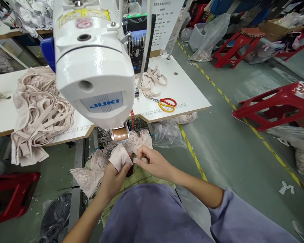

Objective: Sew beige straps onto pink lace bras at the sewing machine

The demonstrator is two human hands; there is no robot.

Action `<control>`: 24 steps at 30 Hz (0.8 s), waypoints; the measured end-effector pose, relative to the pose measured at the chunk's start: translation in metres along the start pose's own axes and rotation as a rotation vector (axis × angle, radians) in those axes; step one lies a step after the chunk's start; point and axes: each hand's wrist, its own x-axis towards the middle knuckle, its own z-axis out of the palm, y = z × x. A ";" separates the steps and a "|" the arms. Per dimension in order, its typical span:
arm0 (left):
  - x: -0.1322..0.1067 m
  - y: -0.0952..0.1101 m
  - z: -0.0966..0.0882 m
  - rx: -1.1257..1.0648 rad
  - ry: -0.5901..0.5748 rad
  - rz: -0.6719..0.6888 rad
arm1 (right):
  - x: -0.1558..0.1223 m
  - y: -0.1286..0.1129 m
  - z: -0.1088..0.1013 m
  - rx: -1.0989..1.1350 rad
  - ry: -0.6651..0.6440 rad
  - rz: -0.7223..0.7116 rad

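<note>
A pale pink lace bra [97, 166] hangs over my lap, below the head of a white sewing machine [95, 74]. My left hand [116, 173] grips a smooth panel of the bra, thumb on top. Just to the right, my right hand [152, 162] pinches a narrow pale strap [136, 160] between thumb and fingers. The two hands are close together but apart. Behind them, a lace cup [142, 137] shows beneath the machine's shiny metal-and-brown lower part [120, 134].
Bras with straps [44, 111] are heaped on the white table at left. Scissors [167, 104] with red and yellow handles lie at right, near loose straps [152, 81]. Red stools [278, 106] stand on the floor, right and left [12, 199]. A control screen [139, 44] stands behind the machine.
</note>
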 end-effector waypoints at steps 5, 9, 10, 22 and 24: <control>-0.001 0.008 0.002 0.077 -0.044 0.024 | 0.000 -0.004 -0.003 -0.036 -0.049 -0.047; -0.001 0.013 0.003 0.132 -0.025 0.025 | -0.002 -0.005 -0.004 -0.086 -0.072 -0.119; -0.001 0.015 0.004 0.141 -0.017 0.015 | -0.002 -0.006 -0.005 -0.105 -0.078 -0.129; 0.010 0.023 -0.008 0.019 -0.137 -0.167 | 0.022 0.008 -0.018 0.062 -0.290 -0.009; 0.014 0.020 -0.011 -0.008 -0.145 -0.201 | 0.022 0.011 -0.014 0.183 -0.283 0.074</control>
